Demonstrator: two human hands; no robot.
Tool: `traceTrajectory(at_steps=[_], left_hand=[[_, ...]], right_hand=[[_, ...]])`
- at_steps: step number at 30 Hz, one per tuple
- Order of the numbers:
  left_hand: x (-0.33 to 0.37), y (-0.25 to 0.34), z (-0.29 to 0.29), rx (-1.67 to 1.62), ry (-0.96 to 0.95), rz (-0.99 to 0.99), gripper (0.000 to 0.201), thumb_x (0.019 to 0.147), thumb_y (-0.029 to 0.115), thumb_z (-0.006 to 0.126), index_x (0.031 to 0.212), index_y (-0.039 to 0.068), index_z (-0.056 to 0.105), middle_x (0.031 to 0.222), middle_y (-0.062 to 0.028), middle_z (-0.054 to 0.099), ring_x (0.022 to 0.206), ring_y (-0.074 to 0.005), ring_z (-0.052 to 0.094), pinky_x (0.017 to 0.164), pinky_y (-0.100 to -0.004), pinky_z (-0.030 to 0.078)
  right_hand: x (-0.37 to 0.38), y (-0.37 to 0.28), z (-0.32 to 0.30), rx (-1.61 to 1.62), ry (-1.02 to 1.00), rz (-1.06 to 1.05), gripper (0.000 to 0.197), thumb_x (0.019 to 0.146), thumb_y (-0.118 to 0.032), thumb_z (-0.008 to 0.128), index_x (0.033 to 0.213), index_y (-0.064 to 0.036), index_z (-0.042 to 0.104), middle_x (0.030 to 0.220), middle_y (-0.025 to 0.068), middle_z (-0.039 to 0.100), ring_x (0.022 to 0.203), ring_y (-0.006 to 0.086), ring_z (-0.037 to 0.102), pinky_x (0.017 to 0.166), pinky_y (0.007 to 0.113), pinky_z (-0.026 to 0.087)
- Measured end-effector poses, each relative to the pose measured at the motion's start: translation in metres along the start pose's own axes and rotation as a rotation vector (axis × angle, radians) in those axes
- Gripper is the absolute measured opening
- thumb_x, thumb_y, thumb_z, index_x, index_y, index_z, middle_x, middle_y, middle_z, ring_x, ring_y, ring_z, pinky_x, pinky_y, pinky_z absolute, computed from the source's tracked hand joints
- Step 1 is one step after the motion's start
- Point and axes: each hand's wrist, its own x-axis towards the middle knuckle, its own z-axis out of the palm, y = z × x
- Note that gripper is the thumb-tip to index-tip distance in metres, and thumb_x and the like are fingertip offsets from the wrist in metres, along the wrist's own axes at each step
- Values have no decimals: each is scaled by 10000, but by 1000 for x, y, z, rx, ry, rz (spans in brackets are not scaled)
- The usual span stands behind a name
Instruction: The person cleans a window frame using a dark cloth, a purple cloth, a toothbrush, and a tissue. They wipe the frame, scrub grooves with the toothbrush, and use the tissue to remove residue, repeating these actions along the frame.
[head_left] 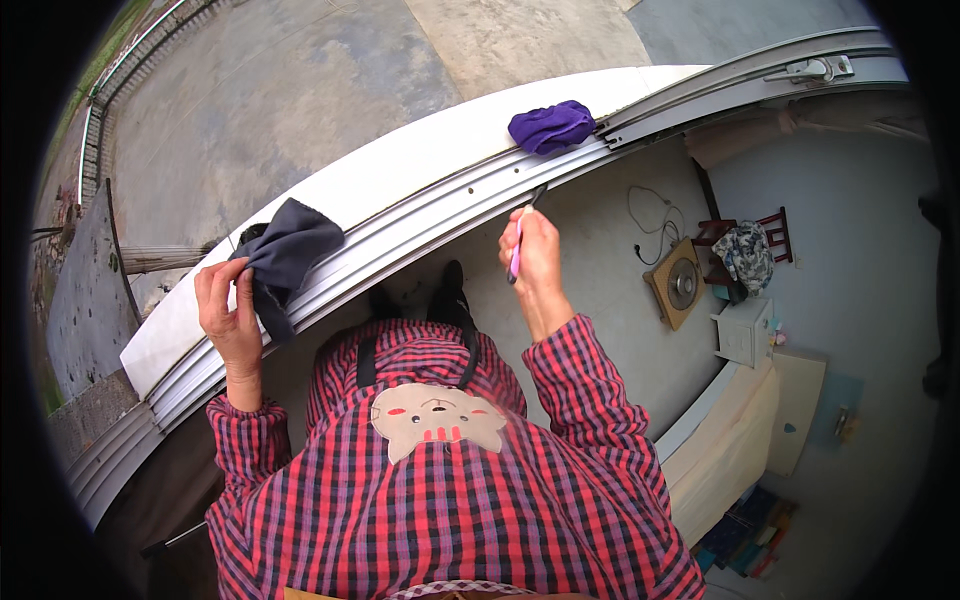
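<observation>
So there's a grey cloth bunched up toward the left end of the window sill, over the sill's inner edge and partly in front of the window track. Can't tell if it's resting there or just held up. The left hand has it pinched between thumb and fingers by its near side, with the rest flopping away.

The right hand is curled tight around a thin tool, pink and black, tilted so its dark tip points away from the person, right by the track's inner edge. From where I'm standing I can't make out whether the tip touches the metal, or what kind of tip it is.

Further right there's a purple cloth, all scrunched up, sitting on the sill right beside the end of the sliding window. That window has a metal latch on it.

The person's in a red and black checked smock with a bear face patch on the front.

Behind them on the floor there's a loose cord, then a square board with a round metal piece on it, next to a dark red chair with a patterned cloth over it. Past that, a small white cabinet.
</observation>
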Motion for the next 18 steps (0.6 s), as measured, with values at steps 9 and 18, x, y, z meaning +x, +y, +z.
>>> traceTrajectory(at_steps=[9, 18], left_hand=[[-20, -21, 10, -27, -18, -82, 110, 947, 14, 715, 1057, 5, 708, 992, -113, 651, 965, -270, 623, 857, -350, 503], [-19, -24, 8, -28, 13, -70, 115, 930, -3, 725, 1044, 11, 716, 982, -113, 665, 949, -261, 632, 850, -342, 506]], right_hand=[[-77, 66, 35, -12, -427, 270, 324, 1154, -285, 409, 982, -58, 562, 572, 27, 502, 428, 113, 442, 377, 279, 363], [-29, 35, 34, 103, -80, 165, 212, 1122, -199, 418, 1011, -69, 544, 635, 11, 470, 467, 98, 386, 394, 251, 298]])
